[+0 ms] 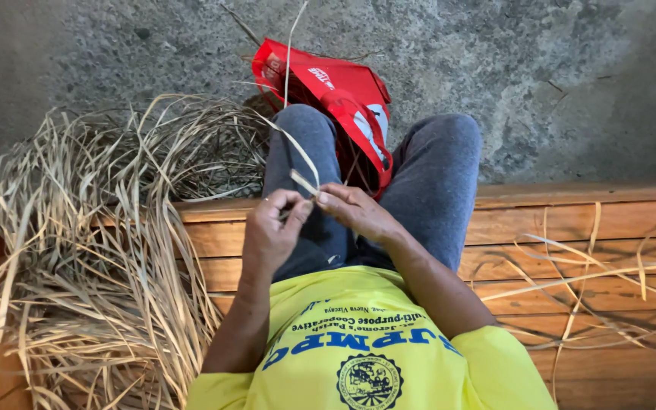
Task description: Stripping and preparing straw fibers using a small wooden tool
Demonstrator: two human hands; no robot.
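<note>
I sit on a wooden bench (540,228) in grey trousers and a yellow shirt. My left hand (273,228) and my right hand (354,211) meet over my lap, both pinching one pale dried leaf strip (303,181). The strip's short end sticks up between my fingertips, and its long part curves up and away to the left over my left knee. A ring shows on a left finger.
A big loose heap of dried straw-coloured strips (93,250) covers the bench and floor on my left. A few single strips (594,281) lie on the bench to my right. A red bag (343,95) stands on the concrete floor (556,83) between my knees.
</note>
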